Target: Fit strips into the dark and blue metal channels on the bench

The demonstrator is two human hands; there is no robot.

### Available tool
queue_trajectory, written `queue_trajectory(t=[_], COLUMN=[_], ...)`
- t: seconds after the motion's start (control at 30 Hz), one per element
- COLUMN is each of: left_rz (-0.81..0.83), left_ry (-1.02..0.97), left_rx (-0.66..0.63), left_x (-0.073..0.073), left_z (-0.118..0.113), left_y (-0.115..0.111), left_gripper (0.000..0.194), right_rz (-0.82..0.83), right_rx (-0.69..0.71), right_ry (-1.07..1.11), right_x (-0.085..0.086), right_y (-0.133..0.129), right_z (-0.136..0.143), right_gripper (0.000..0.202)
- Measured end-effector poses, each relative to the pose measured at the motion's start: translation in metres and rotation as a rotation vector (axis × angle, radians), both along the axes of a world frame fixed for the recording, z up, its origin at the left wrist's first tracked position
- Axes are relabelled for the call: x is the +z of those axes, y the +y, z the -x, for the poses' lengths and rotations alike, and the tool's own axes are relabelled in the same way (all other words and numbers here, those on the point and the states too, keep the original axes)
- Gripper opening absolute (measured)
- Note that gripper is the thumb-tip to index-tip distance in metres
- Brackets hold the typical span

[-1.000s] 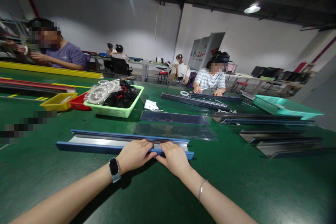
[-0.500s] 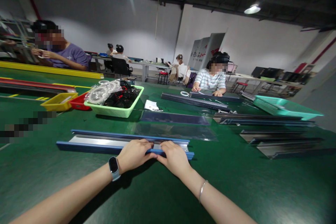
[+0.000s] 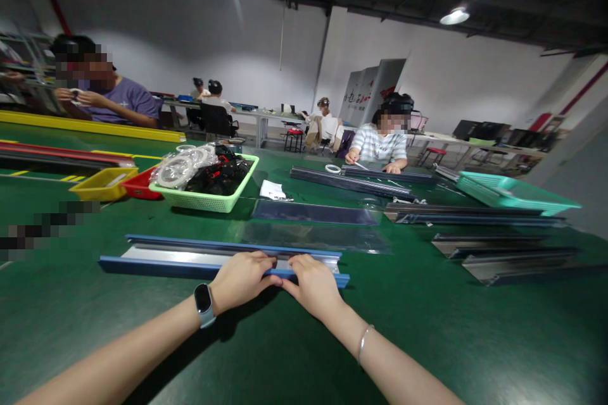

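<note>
A blue metal channel profile [image 3: 161,266] with a silvery inside lies crosswise on the green table in front of me. My left hand [image 3: 244,278] is closed over its near wall, fingers inside the channel and thumb outside. Right beside it, my right hand [image 3: 313,281] grips the same wall toward the profile's right end, and the two thumbs nearly meet. My fingertips are hidden inside the channel, so I cannot see whether anything small is under them. Just behind the profile lie a clear plastic sheet [image 3: 318,237] and a dark blue strip [image 3: 313,213].
A green basket [image 3: 209,202] of black parts and bagged white rings stands left, beside red [image 3: 140,185] and yellow trays [image 3: 102,186]. Several dark profiles [image 3: 475,212] and a teal basket [image 3: 517,199] lie right. Co-workers sit across the table at left and right.
Both hands keep their hold on the blue profile, almost unmoved. The whole view has shifted very slightly. The co-worker across on the right has moved a hand a little.
</note>
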State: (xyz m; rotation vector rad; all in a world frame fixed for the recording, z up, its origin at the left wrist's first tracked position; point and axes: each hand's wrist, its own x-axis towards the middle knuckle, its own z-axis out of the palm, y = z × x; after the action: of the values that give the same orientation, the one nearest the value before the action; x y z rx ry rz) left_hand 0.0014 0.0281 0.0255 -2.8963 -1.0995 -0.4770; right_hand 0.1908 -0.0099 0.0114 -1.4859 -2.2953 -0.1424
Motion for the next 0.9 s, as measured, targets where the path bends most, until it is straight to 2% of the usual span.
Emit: queue_trajectory(t=[0.33,0.9], left_rz=[-0.032,-0.036], left_ry=[0.018,0.025], left_rx=[-0.012,-0.013], left_x=[-0.0009,-0.0018], left_z=[0.0002,-0.0003], left_y=[-0.0009,-0.0002], left_gripper=[0.037,0.037], right_rz=[-0.009,0.034], right_rx=[-0.002,-0.011], right_ry=[-0.017,-0.058], right_x=[-0.0014,0.0013], right_y=[0.001,0.0003], right_z=[-0.0005,-0.0003], right_gripper=[0.043,0.034])
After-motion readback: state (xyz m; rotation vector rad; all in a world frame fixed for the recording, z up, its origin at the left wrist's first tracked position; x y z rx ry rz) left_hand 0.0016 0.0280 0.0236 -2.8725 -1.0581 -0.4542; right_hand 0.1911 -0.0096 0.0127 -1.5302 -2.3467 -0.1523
